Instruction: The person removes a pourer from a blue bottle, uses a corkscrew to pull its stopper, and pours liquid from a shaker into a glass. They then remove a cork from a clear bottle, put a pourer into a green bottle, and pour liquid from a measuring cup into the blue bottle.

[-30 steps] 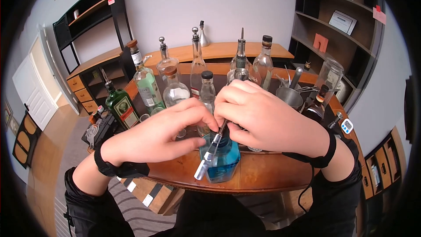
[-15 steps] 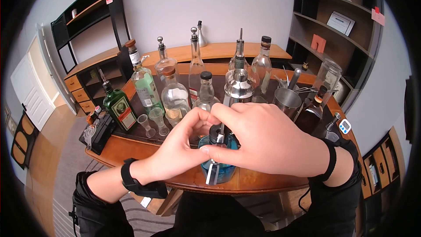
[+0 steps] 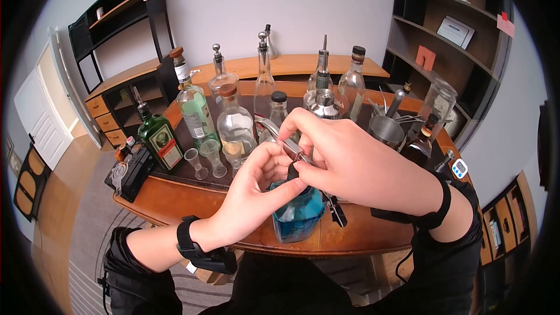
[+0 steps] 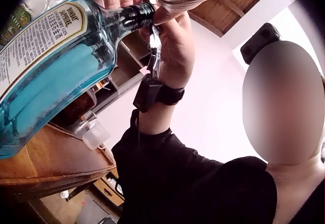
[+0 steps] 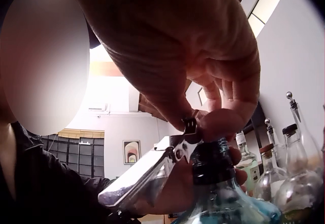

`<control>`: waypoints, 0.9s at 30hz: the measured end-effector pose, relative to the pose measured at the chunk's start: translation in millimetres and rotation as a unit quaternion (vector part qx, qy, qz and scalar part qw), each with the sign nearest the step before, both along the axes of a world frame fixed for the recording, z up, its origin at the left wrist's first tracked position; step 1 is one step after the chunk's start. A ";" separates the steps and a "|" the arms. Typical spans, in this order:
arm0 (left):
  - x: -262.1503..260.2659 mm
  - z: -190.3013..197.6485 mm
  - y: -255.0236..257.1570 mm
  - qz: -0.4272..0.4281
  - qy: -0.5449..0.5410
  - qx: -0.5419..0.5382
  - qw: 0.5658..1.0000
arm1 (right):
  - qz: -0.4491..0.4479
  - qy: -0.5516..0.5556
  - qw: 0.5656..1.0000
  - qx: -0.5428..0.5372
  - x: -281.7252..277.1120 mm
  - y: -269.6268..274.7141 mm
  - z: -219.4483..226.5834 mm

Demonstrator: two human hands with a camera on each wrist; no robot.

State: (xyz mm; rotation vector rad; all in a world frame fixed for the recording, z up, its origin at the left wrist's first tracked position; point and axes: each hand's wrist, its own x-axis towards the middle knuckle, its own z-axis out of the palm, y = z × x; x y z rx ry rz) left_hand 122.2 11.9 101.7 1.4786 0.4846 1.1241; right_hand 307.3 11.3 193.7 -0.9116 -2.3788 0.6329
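Pale wall (image 3: 280, 11) rises behind a brown table (image 3: 361, 230), where a blue bottle (image 3: 296, 219) stands upright by the near edge. Round its neck closes the grip of the left hand (image 3: 254, 195); the grip of the right hand (image 3: 356, 166) pinches a silver metal tool (image 3: 287, 143) at the bottle's top. Small glasses (image 3: 214, 161) and a green bottle (image 3: 162, 144) stand left, a metal cup (image 3: 385, 132) right, clear bottles (image 3: 236, 123) on the far side.
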 end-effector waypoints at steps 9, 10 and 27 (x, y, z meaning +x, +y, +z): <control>4.7 -8.2 0.1 0.020 -0.018 0.024 0.999 | 0.024 -0.023 0.995 0.089 -0.8 6.5 -4.1; 5.3 -7.8 -1.0 0.023 -0.023 0.023 0.999 | 0.026 -0.034 0.990 0.132 -0.4 10.3 -8.5; 5.2 -19.0 0.3 0.027 -0.032 0.036 0.998 | 0.136 -0.140 0.965 0.176 5.1 26.3 -0.9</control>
